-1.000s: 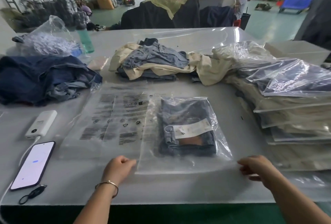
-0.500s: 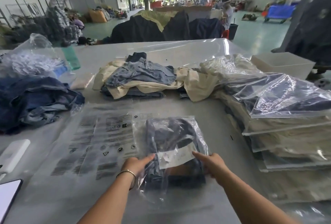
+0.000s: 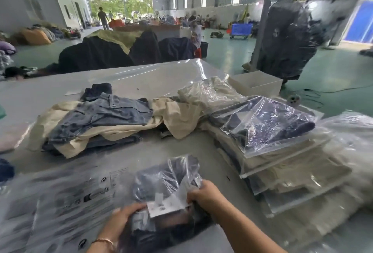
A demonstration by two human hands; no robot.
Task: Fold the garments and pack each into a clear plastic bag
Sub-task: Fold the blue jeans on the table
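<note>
Both hands, left hand [image 3: 123, 217] and right hand [image 3: 203, 192], grip the bagged jeans [image 3: 165, 184] at its near edge; soft, slippery plastic, best held by the sides.

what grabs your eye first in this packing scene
Nearest, both hands, left hand and right hand, grip a bagged dark garment at the table's front. To the right rises a stack of packed bags; behind lies a pile of unfolded denim and beige clothes.

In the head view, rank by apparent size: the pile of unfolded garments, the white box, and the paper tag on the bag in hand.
1. Pile of unfolded garments
2. White box, though it sits farther back
3. Paper tag
</note>
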